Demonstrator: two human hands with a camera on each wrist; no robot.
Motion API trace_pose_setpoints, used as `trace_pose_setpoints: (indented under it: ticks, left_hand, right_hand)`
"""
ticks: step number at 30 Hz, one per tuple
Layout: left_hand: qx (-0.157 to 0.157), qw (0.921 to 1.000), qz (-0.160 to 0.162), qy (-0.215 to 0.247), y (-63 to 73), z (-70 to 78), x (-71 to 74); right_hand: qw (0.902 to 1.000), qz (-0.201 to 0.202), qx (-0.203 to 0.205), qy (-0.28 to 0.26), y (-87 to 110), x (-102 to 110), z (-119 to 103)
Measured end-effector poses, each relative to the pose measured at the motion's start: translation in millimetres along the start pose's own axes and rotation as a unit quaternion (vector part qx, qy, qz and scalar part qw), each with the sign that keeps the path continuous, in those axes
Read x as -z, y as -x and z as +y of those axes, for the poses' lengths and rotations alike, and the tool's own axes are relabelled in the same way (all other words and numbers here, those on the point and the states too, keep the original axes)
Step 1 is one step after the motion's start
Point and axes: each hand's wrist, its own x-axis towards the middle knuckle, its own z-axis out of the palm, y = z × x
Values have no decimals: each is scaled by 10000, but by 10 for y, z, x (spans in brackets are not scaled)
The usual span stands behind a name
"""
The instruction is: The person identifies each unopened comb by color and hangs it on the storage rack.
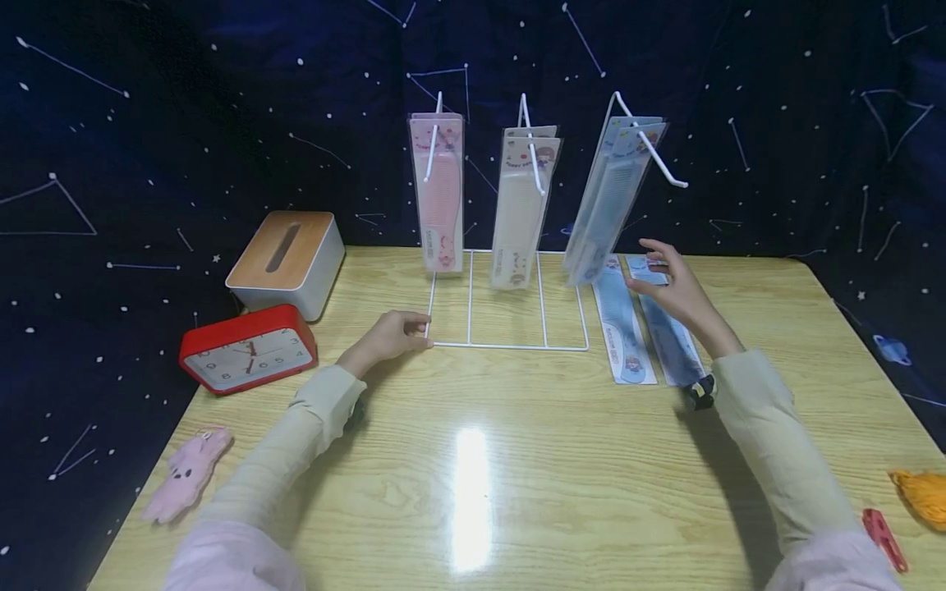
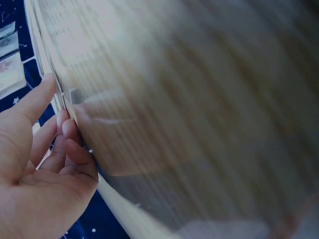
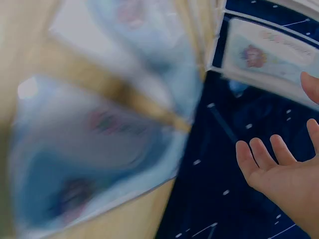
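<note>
A white wire display rack (image 1: 510, 348) stands on the table, and its three hooks carry packaged combs. A pink comb pack (image 1: 442, 193) hangs on the left, a cream comb pack (image 1: 523, 213) in the middle, a blue comb pack (image 1: 617, 197) on the right. At the base's front left corner my left hand (image 1: 392, 335) pinches the wire between thumb and fingers. My right hand (image 1: 676, 287), fingers spread and holding nothing, hovers right of the hanging blue packs. Below it lie two more blue comb packs, one left (image 1: 623, 328) and one right (image 1: 672, 336), the latter partly hidden by the hand.
To the left stand a tissue box (image 1: 284, 263) with a wooden lid and a red clock (image 1: 247, 349). A pink plush toy (image 1: 188, 474) lies at the left edge. Orange yarn (image 1: 924, 497) and a red clip (image 1: 883, 538) lie at the right. A dark starry cloth (image 1: 222, 123) hangs behind.
</note>
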Motion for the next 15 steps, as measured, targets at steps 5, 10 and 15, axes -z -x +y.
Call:
trace_pose_setpoints:
  ticks: [5, 10, 15]
  left_hand:
    - [6, 10000, -21, 17, 10, -3, 6]
    - [69, 9999, -50, 82, 15, 0, 2]
    - [38, 10000, -26, 76, 13, 11, -5]
  right_hand:
    - [9987, -228, -192, 415, 97, 49, 248]
    - [9864, -979, -615, 1168, 166, 107, 418]
    - [9669, -1406, -1004, 1880, 209, 152, 541]
